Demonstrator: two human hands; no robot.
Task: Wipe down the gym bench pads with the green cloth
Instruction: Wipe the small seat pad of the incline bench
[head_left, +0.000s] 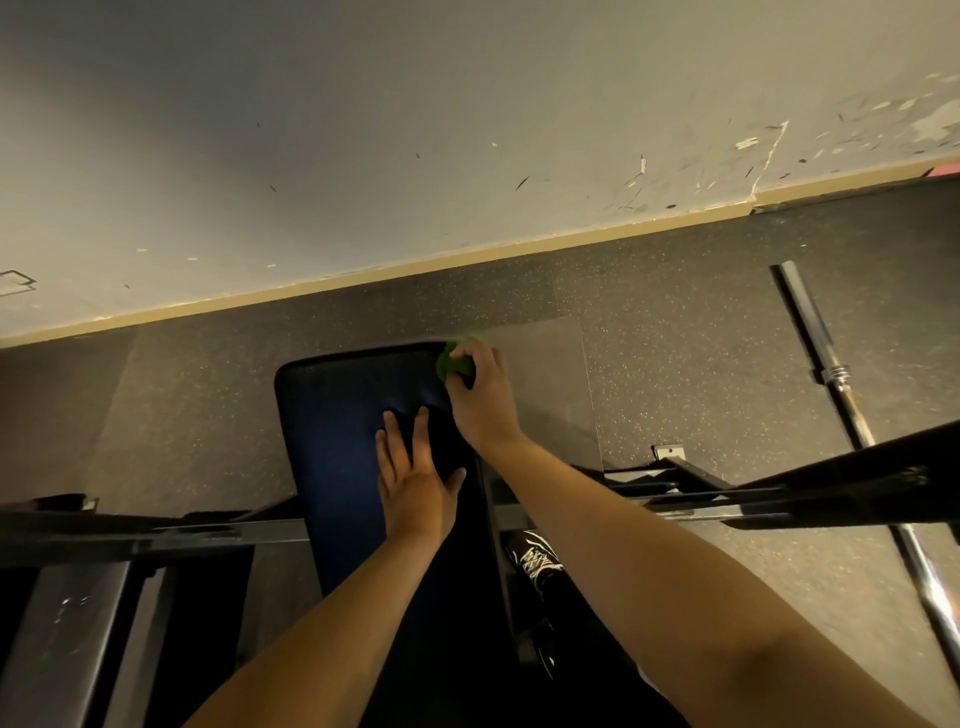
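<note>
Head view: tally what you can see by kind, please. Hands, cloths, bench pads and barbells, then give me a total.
Hands: 2, left hand flat on the pad, right hand gripping the cloth
Cloth: 1, green
Pad: 1
Barbell: 1
Total: 5

Left hand (415, 483) flat, right hand (480, 397) curled.
</note>
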